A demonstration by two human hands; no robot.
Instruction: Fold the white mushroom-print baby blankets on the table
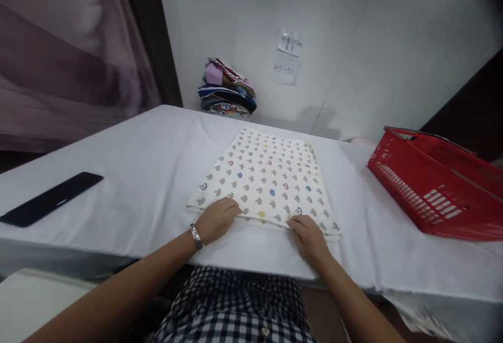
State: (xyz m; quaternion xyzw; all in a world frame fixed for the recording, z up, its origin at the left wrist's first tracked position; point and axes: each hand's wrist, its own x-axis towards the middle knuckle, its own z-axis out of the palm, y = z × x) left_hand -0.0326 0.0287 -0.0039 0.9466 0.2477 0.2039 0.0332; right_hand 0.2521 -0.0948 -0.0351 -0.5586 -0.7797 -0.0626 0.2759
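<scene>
A cream cloth (271,175) printed with grey, red, blue and yellow mushrooms lies folded flat on the white-covered table (149,175). Its layered near edge faces me. My left hand (218,220), a silver band at its wrist, grips that edge left of the middle with fingers curled over the top. Toward the right end of the same edge, my right hand (309,237) pinches the fabric between thumb and fingers. Both thumbs are mostly hidden, and the cloth still rests on the table.
A black phone-like slab (53,199) lies at the left. The red plastic basket (436,185) stands at the right edge. Folded fabrics are piled (228,88) at the back against the wall, where paper notes (286,60) hang. A purple curtain (70,54) hangs at left.
</scene>
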